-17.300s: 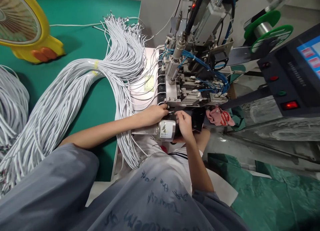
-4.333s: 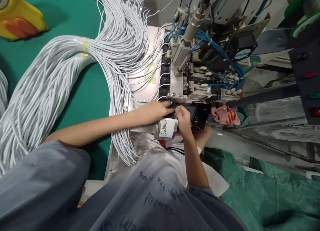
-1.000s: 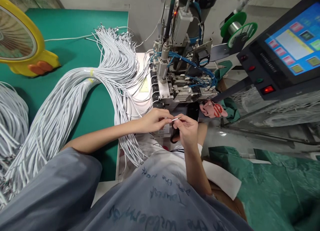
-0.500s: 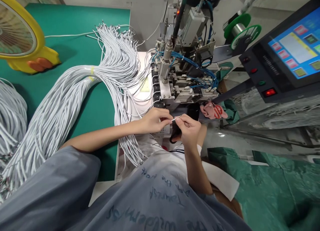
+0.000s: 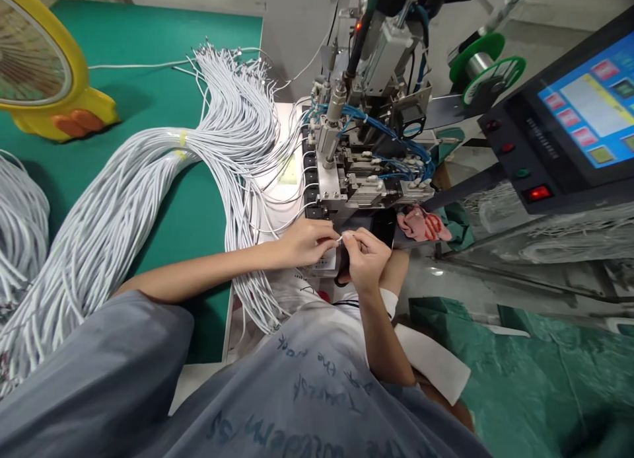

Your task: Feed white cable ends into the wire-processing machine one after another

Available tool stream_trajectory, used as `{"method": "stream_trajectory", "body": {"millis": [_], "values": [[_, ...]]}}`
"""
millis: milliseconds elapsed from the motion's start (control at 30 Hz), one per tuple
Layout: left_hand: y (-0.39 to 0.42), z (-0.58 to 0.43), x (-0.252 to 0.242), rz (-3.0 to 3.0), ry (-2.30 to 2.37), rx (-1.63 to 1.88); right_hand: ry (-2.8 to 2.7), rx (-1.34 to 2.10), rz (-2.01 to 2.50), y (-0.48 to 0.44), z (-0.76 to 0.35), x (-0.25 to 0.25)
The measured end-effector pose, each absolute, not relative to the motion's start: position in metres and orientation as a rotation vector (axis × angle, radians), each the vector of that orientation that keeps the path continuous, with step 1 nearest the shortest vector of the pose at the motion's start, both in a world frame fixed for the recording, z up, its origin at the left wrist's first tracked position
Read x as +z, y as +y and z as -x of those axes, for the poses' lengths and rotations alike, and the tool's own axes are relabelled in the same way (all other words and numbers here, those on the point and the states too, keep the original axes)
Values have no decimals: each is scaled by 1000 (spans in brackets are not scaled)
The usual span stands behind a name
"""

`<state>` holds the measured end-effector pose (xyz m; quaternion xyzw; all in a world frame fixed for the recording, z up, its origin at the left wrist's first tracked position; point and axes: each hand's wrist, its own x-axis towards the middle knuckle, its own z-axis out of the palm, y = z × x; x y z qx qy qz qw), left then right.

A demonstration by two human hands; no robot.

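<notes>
My left hand (image 5: 304, 241) and my right hand (image 5: 365, 254) meet just below the front of a metal machine head (image 5: 364, 160) with blue tubes. Both pinch the end of one thin white cable (image 5: 341, 238) between their fingertips, the left from the left side, the right from the right. A big bundle of white cables (image 5: 148, 187) fans across the green mat to my left, and several of its ends run into black clamps (image 5: 310, 170) beside the machine.
A yellow fan (image 5: 44, 68) stands at the far left on the green mat (image 5: 148, 101). A control box with a blue touch screen (image 5: 589, 108) and a lit red switch (image 5: 537, 193) is at the right. Green reels (image 5: 488, 61) sit behind. Green sheeting (image 5: 535, 372) lies lower right.
Both hands have drawn closer together on the white cable end and moved slightly up toward the machine. Seconds earlier they were right at the machine's front edge.
</notes>
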<state>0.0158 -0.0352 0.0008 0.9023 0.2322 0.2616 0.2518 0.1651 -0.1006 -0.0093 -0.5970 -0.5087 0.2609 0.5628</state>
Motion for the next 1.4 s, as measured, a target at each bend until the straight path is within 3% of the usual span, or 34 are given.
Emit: {"method": "stream_trajectory", "body": {"millis": [333, 967, 1400], "values": [[2, -12, -11, -2706, 761, 157, -1186, 943, 1493, -59, -194, -70], [0, -12, -18, -2956, 764, 73, -1232, 1142, 1404, -43, -189, -83], [-8, -8, 8, -2962, 966, -57, -1293, 975, 1469, -36, -185, -92]]}}
